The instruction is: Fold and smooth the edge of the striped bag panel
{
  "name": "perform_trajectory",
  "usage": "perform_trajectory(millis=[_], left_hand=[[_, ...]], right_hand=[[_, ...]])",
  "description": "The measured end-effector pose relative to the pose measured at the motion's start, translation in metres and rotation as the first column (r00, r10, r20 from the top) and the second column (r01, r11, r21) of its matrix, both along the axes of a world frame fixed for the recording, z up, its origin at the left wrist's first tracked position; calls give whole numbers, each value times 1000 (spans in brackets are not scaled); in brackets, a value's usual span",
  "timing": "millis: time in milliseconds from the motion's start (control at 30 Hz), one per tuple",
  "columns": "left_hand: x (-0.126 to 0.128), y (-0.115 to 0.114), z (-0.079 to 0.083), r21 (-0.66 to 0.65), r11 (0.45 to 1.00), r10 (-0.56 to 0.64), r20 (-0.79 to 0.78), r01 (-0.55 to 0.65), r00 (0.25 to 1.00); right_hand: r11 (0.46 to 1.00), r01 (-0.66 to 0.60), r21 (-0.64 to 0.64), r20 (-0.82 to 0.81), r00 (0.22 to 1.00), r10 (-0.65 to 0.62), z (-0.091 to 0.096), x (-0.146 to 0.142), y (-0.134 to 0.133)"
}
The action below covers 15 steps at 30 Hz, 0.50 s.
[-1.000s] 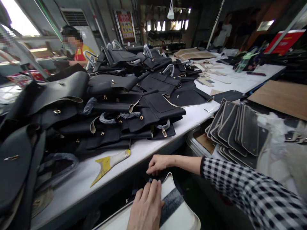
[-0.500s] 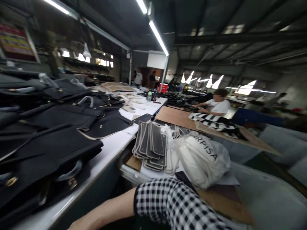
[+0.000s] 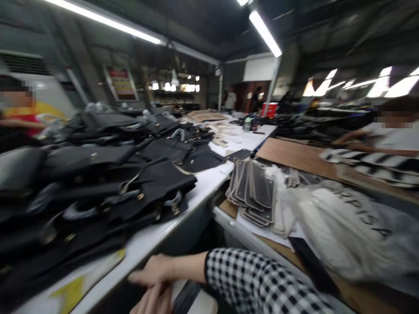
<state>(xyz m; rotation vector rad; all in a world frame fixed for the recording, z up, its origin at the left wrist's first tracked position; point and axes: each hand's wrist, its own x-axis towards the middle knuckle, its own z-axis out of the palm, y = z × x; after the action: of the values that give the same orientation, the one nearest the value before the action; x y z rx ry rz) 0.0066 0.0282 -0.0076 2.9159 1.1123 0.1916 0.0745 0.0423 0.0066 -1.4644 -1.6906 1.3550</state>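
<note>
My right hand [image 3: 153, 272], in a black-and-white checked sleeve [image 3: 255, 283], reaches left below the edge of the white table [image 3: 199, 192]; its fingers are smeared by motion. Just beneath it my left hand [image 3: 152, 302] lies with fingers stretched on a white piece with a dark stripe [image 3: 191, 298] at the bottom edge. A big heap of black bag parts with gold fittings [image 3: 98, 183] covers the table right above both hands.
A yellow-and-white scrap [image 3: 72, 288] lies on the table's near edge. A stack of black beige-edged panels [image 3: 252, 192], a plastic bag of white goods [image 3: 343, 231] and a brown board [image 3: 294, 155] are to the right. Co-workers sit at far left [image 3: 19, 109] and right [image 3: 393, 131].
The view swung up and right, then back left and down a little. Both hands, out of view half a second ago, show again at the bottom edge, still on the white striped piece.
</note>
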Motion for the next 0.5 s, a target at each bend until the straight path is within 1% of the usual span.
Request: perform_trajectory(millis=[33, 67, 100, 133, 167, 233, 300, 367, 500], left_hand=[[-17, -12, 3, -52, 997, 52, 18, -51, 998], [-29, -21, 8, -119, 989, 101, 63, -93, 993], [-36, -25, 13, -195, 974, 140, 126, -114, 982], [-42, -26, 19, -277, 950, 202, 203, -142, 958], [-48, -23, 25, -356, 919, 273, 267, -169, 924], [-61, -14, 36, -441, 863, 393, 281, -246, 875], [-79, -5, 43, -486, 817, 471, 252, -310, 846], [-97, 0, 45, -520, 787, 502, 227, -332, 834], [-125, 3, 42, -575, 764, 487, 217, -292, 846]], right_hand=[[998, -27, -48, 16, 999, 28, -4, -13, -10], [995, -37, -93, 60, 997, 42, -6, -19, -17], [991, -18, -136, 125, 992, 35, -7, -18, -17], [987, 5, -158, 237, 971, 33, -9, -13, -12], [987, -18, -161, 277, 959, 63, -10, -6, -1], [982, -91, -166, 313, 939, 140, -13, 8, 27], [974, -157, -162, 345, 916, 205, -16, 17, 49], [968, -206, -142, 394, 886, 246, -18, 18, 57], [951, -293, -95, 536, 791, 297, -19, 13, 50]])
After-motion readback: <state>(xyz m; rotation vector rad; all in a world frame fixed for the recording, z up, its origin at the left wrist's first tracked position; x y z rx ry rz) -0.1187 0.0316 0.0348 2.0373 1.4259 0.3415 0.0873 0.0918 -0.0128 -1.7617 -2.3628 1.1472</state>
